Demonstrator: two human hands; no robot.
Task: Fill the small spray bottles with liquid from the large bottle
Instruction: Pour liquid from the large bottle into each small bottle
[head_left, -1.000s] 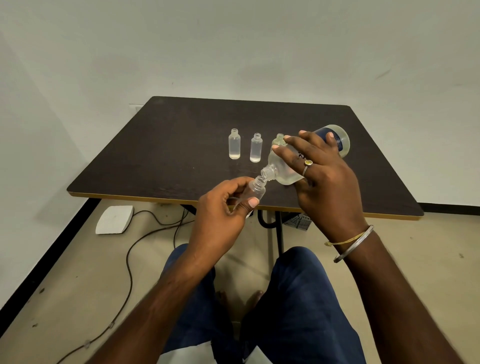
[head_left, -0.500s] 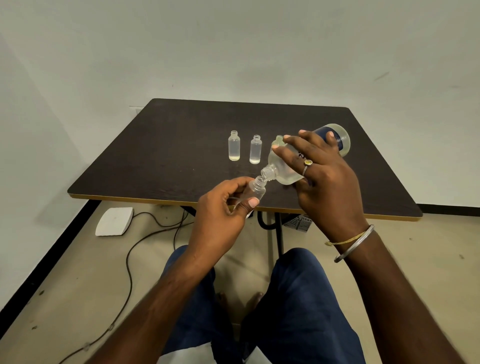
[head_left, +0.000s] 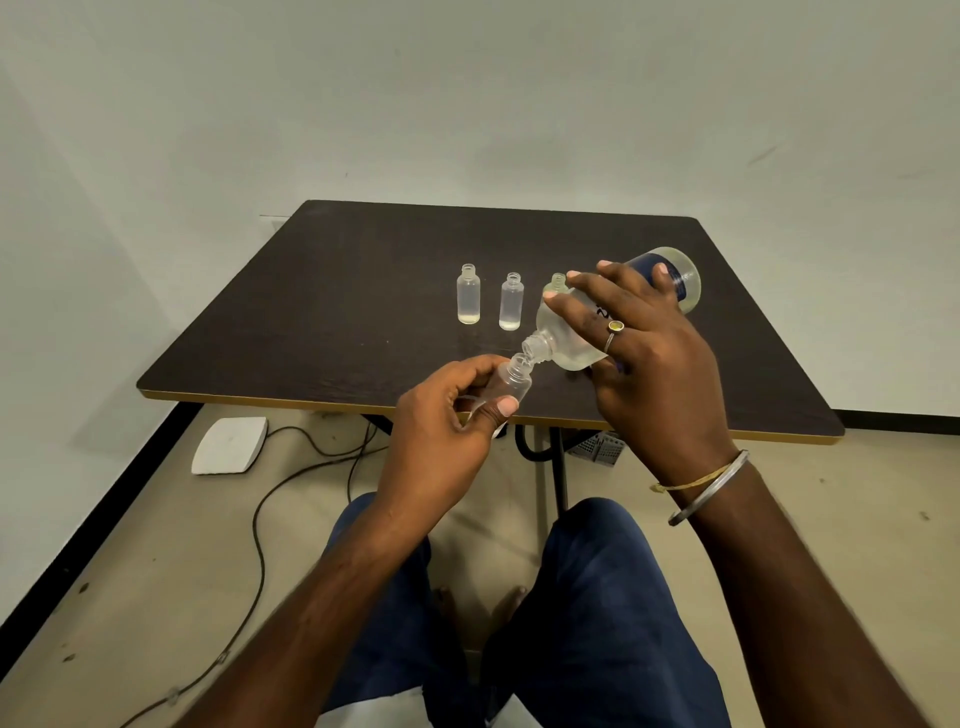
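Dark wood-grain laminate forms the square surface (head_left: 363, 291), which has rounded corners, is trimmed with a thin yellowish band and is set against plain pale walls. The widest open room is found over its far half and left side.

Near the front edge, a small clear spray bottle (head_left: 511, 385), uncapped and tilted, is gripped by the left hand (head_left: 447, 441), with the thumb and fingers (head_left: 500, 408) curled round its lower body. The large bottle (head_left: 566, 345), round, translucent and wrapped in a dark blue label, is tipped neck-down by the right hand (head_left: 649, 353), whose fingers are spread over its side. Clear liquid is pooled at its shoulder, and its mouth is held just at the small bottle's mouth.

Three more uncapped frosted bottles are stood in a row behind: the left one (head_left: 468, 296) holds a shallow yellowish layer, the middle one's (head_left: 511, 304) level cannot be told, and the third (head_left: 557, 283) is mostly hidden by the large bottle.
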